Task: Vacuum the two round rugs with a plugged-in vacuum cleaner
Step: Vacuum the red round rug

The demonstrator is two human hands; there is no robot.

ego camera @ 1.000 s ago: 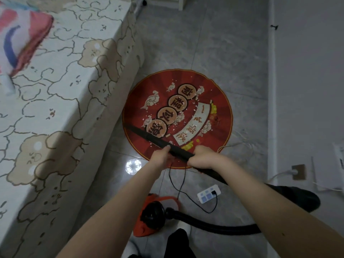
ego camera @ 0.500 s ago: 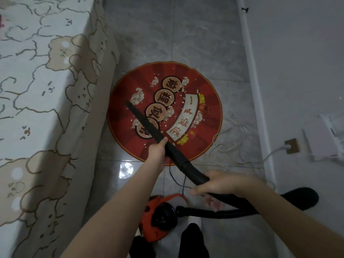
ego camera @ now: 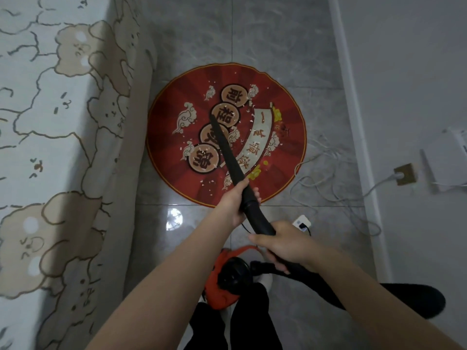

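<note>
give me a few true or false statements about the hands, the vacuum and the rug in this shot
1. Both hands hold the black vacuum nozzle and hose: the left hand on the tapered black nozzle, the right hand on the black hose. True.
2. The nozzle tip lies over the round red patterned rug. True.
3. The rug is free of debris. False: small white scraps lie scattered on it.
4. The orange vacuum body sits on the bed. False: it is on the grey tiled floor near the person's legs.
</note>
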